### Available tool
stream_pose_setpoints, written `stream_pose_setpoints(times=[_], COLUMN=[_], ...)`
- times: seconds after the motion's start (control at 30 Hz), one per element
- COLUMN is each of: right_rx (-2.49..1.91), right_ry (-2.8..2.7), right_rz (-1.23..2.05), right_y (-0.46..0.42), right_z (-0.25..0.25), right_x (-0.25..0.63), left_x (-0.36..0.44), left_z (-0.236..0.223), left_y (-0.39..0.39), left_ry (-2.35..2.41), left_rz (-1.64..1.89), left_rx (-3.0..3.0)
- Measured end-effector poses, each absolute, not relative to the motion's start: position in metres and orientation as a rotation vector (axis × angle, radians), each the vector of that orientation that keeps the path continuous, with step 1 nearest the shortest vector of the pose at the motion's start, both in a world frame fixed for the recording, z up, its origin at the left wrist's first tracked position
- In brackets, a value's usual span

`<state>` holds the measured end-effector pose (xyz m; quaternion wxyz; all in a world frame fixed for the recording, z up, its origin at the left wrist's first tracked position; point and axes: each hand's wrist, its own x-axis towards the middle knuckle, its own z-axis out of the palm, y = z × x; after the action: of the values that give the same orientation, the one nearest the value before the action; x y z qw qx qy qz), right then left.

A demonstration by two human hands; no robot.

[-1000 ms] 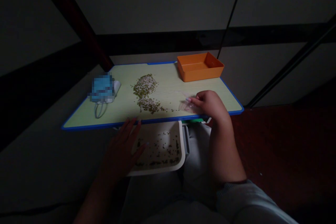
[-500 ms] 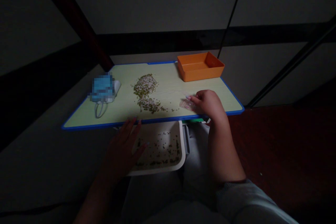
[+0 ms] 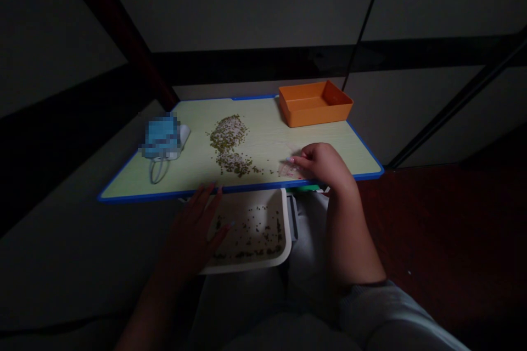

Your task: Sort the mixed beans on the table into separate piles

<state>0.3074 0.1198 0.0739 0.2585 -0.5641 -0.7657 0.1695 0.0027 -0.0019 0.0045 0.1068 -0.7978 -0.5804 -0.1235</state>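
On the pale yellow-green, blue-edged table (image 3: 263, 120) lies a pile of small green beans mixed with white grains (image 3: 229, 137), with a few strays on its right. My right hand (image 3: 323, 163) is closed over a thin see-through plastic piece (image 3: 290, 169) with pinkish marks, just right of those strays. What kind of thing it is I cannot make out. My left hand (image 3: 195, 230) has its fingers spread, fingertips at the table's front edge. It covers the left part of a white bin (image 3: 287, 230), which has dark beans scattered over its bottom.
An orange open box (image 3: 315, 115) stands at the back right of the table. At the left is a blue-and-white object with a cord loop (image 3: 160, 140), blurred out. Behind the table rises a panelled wall (image 3: 247, 5).
My right hand has shifted slightly left and toward me with the plastic piece, closer to the stray beans. My left hand and the pile look the same.
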Motion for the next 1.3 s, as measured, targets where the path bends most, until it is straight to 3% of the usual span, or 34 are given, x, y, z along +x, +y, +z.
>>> stream_pose_setpoints(times=[0.43, 1.3], right_rx=[-1.649, -1.388], right_ry=[-2.067, -2.182], right_rz=[0.333, 0.603], right_y=[0.123, 0.115], right_z=[0.075, 0.075], right_x=[0.305, 0.296], left_x=[0.004, 0.004], left_z=[0.006, 0.007], left_y=[-0.001, -0.002], left_ry=[-1.706, -1.744], left_rz=[-0.398, -0.349], left_rx=[-2.359, -2.359])
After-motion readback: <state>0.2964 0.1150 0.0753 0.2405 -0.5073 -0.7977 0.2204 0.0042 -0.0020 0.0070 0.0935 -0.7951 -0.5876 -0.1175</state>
